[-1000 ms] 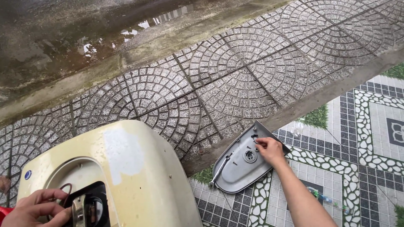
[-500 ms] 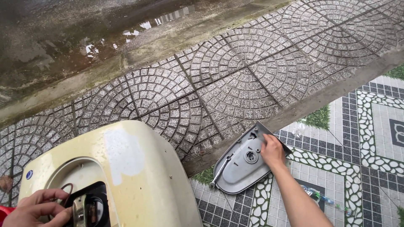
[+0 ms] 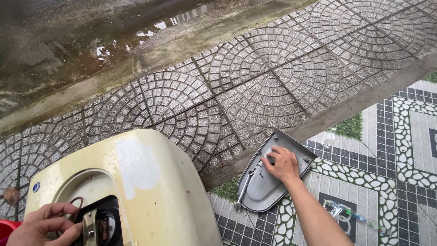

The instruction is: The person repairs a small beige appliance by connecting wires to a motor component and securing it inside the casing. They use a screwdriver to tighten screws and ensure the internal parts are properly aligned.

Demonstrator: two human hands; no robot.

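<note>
1. Your right hand lay palm-down inside the grey plastic cover, fingers curled over something small near its middle — what it grasped, I cannot tell.
2. The cover sat inner side up on the patterned floor tiles, its top edge at the concrete kerb. A metal tool, seemingly a socket wrench, lay along the cover's left rim.
3. Your left hand was clenched on the edge of the dark opening in the cream water heater casing, fingers near the exposed parts.
4. Risk, as I judge it: whatever small piece you were picking could slip out and roll into the tile joints or the grass strip, since the cover's wall is shallow.
5. Another risk — the wet ground beyond the kerb lay close to the opened heater, and the rounded casing might tip if your left hand let go.
6. Against the frame a second ago, your right hand had moved from the cover's upper right edge to its centre; the left hand kept its place.
</note>
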